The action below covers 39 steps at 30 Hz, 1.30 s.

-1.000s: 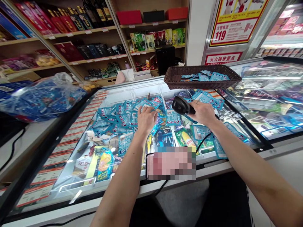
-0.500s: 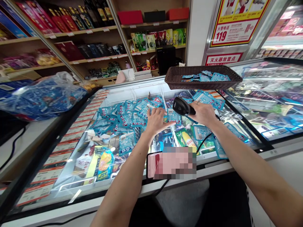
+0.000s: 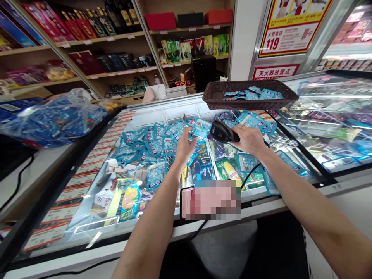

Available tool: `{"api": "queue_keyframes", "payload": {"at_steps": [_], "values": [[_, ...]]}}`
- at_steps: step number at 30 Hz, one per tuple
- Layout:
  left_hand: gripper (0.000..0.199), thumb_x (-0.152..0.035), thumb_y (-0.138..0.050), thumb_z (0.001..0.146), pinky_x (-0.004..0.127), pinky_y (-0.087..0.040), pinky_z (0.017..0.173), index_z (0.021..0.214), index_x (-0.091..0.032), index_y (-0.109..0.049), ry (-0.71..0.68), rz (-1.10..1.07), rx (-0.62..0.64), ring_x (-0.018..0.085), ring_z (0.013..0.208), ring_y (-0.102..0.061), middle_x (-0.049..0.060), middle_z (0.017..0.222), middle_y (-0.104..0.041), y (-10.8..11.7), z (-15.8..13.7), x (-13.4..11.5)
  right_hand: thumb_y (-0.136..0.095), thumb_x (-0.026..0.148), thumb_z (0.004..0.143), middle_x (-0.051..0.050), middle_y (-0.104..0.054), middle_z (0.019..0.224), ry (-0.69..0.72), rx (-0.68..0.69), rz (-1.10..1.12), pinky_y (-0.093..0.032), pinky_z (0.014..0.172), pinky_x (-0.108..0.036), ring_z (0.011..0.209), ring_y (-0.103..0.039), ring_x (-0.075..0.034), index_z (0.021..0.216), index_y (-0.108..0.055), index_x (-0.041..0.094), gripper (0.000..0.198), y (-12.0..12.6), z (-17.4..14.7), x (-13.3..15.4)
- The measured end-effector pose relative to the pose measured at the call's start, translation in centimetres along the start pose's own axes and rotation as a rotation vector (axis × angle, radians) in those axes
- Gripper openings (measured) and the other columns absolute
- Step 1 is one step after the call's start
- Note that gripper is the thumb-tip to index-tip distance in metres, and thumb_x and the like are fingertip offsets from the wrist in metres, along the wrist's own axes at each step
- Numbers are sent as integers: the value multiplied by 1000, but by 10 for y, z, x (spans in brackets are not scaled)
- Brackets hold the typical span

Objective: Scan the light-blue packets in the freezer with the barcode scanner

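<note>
My left hand [image 3: 185, 145] is closed on the edge of a small blue packet [image 3: 201, 127], its barcode label facing up. My right hand [image 3: 250, 140] grips a black handheld barcode scanner [image 3: 222, 131], whose head points left at that packet, close beside it. Under and to the left of my left hand, many similar blue packets [image 3: 155, 135] lie heaped on the glass top of a freezer. More blue packets [image 3: 257, 121] are piled just beyond my right hand.
A brown woven basket [image 3: 212, 101] with several blue packets stands at the back. Near the front edge lies a phone [image 3: 187, 203], partly blurred out. The scanner's black cable [image 3: 250, 173] runs below my right hand. A plastic-wrapped blue bundle [image 3: 58, 118] sits left.
My left hand, earlier spread over the packets, now holds up a blue packet in front of the scanner. My right hand and the scanner have hardly moved.
</note>
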<state>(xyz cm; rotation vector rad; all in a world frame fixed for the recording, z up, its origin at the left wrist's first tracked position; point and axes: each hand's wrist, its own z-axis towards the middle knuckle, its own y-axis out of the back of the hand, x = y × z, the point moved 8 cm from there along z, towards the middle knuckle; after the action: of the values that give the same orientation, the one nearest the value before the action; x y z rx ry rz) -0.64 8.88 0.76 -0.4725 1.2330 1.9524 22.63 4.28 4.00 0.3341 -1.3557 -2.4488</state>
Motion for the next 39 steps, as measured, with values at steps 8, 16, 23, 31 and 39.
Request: {"api": "queue_keyframes", "payload": {"at_steps": [8,16,23,31,39], "values": [[35,-32,-53,83,29,-47,69,116,-24,-44,-50,59,-21,10,65,-56,3,108,-59,2,-2,-10,-53,35,80,-5,-64,90,36,-1,-11,-28,60,-27,78,-56,-20,103,-60,19,29,0,1,8],[36,-32,-53,83,28,-45,65,117,-24,-44,-15,42,9,11,64,-59,5,104,-60,2,-2,-8,-49,34,84,-7,-62,90,153,-52,-81,-27,62,-30,77,-55,-20,105,-59,17,29,4,13,20],[37,-32,-52,83,28,-44,65,119,-24,-44,-7,54,4,12,67,-59,4,98,-61,3,-3,-7,-45,34,86,-8,-62,96,233,-15,-106,-24,61,-31,76,-54,-20,115,-56,17,35,11,27,32],[41,-33,-51,83,27,-44,63,122,-24,-43,13,53,4,13,65,-59,3,95,-61,2,-2,-2,-45,34,85,-8,-62,94,145,-9,-56,-24,60,-30,78,-55,-21,106,-60,18,31,12,26,29],[40,-33,-52,83,29,-46,66,121,-24,-44,7,65,-5,12,65,-59,5,103,-62,2,-1,-5,-47,33,84,-8,-63,93,127,-20,-22,-26,60,-30,78,-55,-21,105,-60,17,30,14,23,29]]}}
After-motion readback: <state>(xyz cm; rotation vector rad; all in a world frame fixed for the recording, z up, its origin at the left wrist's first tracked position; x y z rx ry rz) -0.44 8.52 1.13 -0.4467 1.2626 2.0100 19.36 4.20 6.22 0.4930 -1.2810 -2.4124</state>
